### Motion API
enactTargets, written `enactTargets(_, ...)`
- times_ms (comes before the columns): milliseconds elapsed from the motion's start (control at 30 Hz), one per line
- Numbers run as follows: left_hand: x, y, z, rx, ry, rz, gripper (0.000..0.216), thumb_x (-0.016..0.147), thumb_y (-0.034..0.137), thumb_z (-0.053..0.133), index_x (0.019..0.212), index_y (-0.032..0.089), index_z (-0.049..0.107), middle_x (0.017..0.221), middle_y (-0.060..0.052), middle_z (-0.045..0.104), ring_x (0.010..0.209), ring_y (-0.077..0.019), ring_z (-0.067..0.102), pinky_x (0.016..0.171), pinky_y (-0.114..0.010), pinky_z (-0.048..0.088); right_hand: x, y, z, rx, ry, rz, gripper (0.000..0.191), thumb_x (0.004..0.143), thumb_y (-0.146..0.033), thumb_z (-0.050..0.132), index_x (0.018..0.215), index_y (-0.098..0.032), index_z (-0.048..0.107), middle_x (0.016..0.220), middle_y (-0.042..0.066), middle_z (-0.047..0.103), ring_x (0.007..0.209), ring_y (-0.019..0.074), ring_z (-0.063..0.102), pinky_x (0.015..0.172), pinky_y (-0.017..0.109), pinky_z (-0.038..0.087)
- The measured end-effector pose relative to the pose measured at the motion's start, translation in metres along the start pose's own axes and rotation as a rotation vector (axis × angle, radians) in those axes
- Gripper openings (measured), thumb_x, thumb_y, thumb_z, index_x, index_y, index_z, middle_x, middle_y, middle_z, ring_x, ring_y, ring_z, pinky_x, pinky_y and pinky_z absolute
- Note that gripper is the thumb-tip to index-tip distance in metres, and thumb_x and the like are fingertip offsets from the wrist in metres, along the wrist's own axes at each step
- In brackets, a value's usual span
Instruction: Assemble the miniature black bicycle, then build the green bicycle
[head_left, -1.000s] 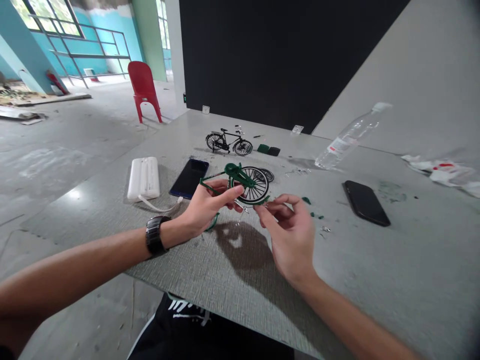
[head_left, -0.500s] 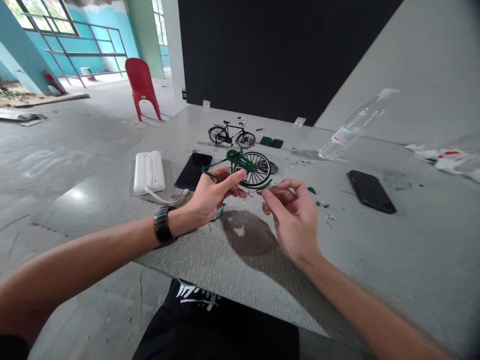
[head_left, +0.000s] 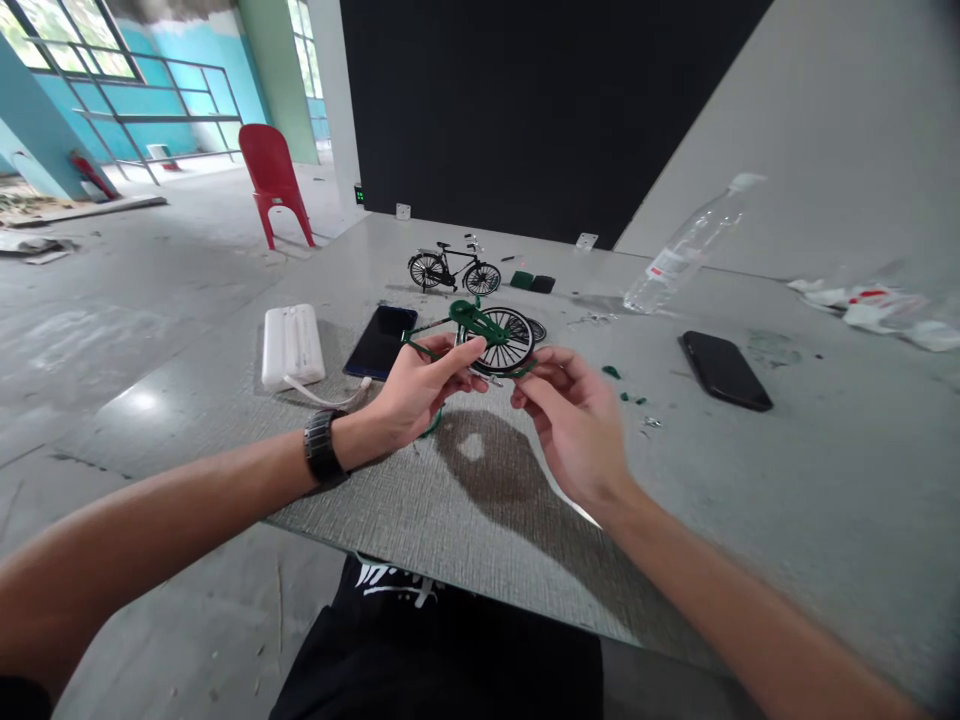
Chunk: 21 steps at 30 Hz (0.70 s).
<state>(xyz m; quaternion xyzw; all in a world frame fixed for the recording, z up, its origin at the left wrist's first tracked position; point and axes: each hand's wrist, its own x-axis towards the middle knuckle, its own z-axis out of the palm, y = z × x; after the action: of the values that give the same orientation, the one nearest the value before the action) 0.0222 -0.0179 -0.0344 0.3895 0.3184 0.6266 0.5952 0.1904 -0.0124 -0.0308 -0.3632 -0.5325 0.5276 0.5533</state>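
Observation:
Closed around the frame of a green model bicycle (head_left: pixel 480 322), my left hand (head_left: pixel 431 385) keeps it above the table with my thumb near the black spoked wheel (head_left: pixel 510 345). My right hand (head_left: pixel 574 415) is closed in a pinch at the lower right of that wheel, by the end of the green mudguard. Whatever is between its fingertips is too small to make out. Below my left hand lies a curved green part (head_left: pixel 433 422), partly covered. Behind the held model, a black wheel (head_left: pixel 537 328) shows on the table.
A finished black model bicycle (head_left: pixel 454 270) stands farther back. Small green pieces (head_left: pixel 611 371) and silver bits (head_left: pixel 652 422) lie to the right, near a black phone (head_left: pixel 725 370). A clear bottle (head_left: pixel 690 245) stands behind. At left are a white power bank (head_left: pixel 292 345) and a dark phone (head_left: pixel 381 341).
My right hand has moved in closer to the wheel, its fingertips now at the mudguard. My left hand keeps its hold on the green model. The whole view has shifted slightly.

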Motion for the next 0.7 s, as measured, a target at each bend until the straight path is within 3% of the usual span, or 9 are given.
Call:
enactTargets(133,-0.001,0.001,0.000,-0.012,-0.001,0.005,0.032,0.075,0.036,0.089,0.081,0.013,0.067,0.076,0.001,0.066,0.059,-0.0054,0.063,0.057,-0.018,0.048,0.000,-0.003,-0.001,0.027,0.007,-0.013,0.023,0.074,-0.021,0.079,0.091,-0.024,0.065,0.081,-0.003,0.068,0.068,0.0108,0.058,0.063,0.026,0.051)
enactTargets(333,-0.004,0.006,0.002,-0.046,-0.019,-0.050,0.033,0.077,0.040,0.088,0.077,0.015,0.066,0.068,0.003,0.063,0.054,-0.0054,0.058,0.055,-0.018,0.050,-0.005,-0.008,0.002,0.196,-0.089,0.160,0.024,0.074,-0.021,0.083,0.091,-0.025,0.067,0.078,-0.005,0.068,0.063,0.0088,0.052,0.059,0.023,0.046)
enactTargets(533,-0.003,0.007,0.002,-0.091,-0.098,-0.059,0.036,0.074,0.045,0.090,0.079,0.016,0.069,0.069,0.001,0.066,0.055,-0.0059,0.058,0.052,-0.017,0.049,-0.012,-0.011,0.003,0.196,-0.137,0.033,0.018,0.079,-0.019,0.082,0.088,-0.027,0.069,0.084,-0.004,0.073,0.075,0.0119,0.061,0.060,0.024,0.046)
enactTargets(700,-0.002,0.003,-0.004,-0.037,-0.150,-0.075,0.039,0.077,0.050,0.087,0.079,0.017,0.068,0.067,0.001,0.065,0.053,-0.0069,0.059,0.050,-0.017,0.048,-0.016,-0.010,0.003,0.196,-0.218,0.034,0.011,0.085,-0.018,0.077,0.091,-0.025,0.071,0.084,-0.004,0.073,0.065,0.0087,0.056,0.060,0.024,0.047)
